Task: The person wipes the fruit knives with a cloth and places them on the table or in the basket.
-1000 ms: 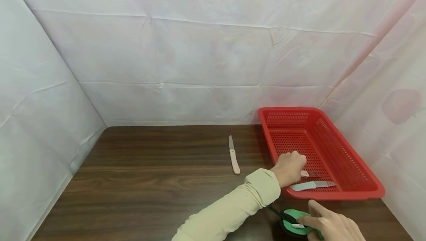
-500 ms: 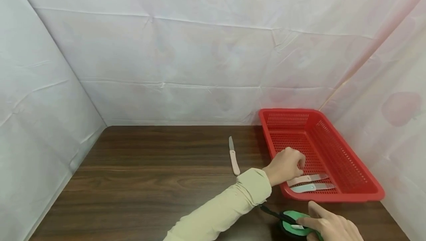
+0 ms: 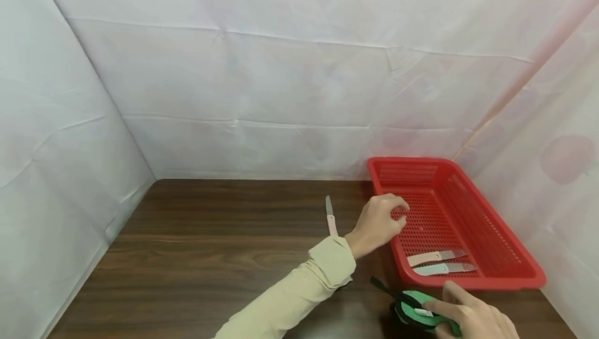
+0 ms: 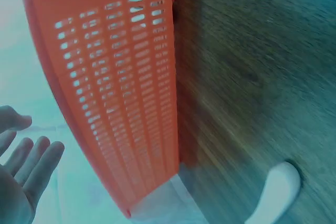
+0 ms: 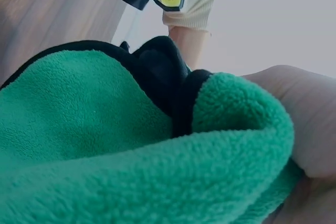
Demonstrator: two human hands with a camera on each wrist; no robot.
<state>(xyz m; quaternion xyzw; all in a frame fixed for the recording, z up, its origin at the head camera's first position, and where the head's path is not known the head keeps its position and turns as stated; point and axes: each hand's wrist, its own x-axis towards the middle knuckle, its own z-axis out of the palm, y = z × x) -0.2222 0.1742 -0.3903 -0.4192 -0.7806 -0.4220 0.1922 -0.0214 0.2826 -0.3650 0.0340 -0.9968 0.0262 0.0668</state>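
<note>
My left hand (image 3: 380,220) hovers over the left rim of a red perforated basket (image 3: 472,283), its fingers loosely bent and nothing between them. Inside the basket's near end lie two small knives side by side: one with a pale pink handle (image 3: 423,259), one with a pale blue handle (image 3: 431,270). Another knife with a pink handle (image 3: 331,222) rests on the table, its lower end covered by my left wrist. At the near right, my right hand (image 3: 482,318) pinches a folded green fleecy cloth with black edging (image 3: 415,296). That cloth (image 5: 79,114) fills much of the right wrist view.
The dark wooden table (image 3: 210,245) stretches to the left, bounded by white sheeting (image 3: 290,79) at the back and sides. In the left wrist view the basket's slotted wall (image 4: 126,98) stands beside the table, with a pale knife handle (image 4: 278,190) low at the right.
My left hand has let go of the pink-handled knife inside the basket and moved back left, its fingers spreading apart. The right hand stays on the green cloth, almost still.
</note>
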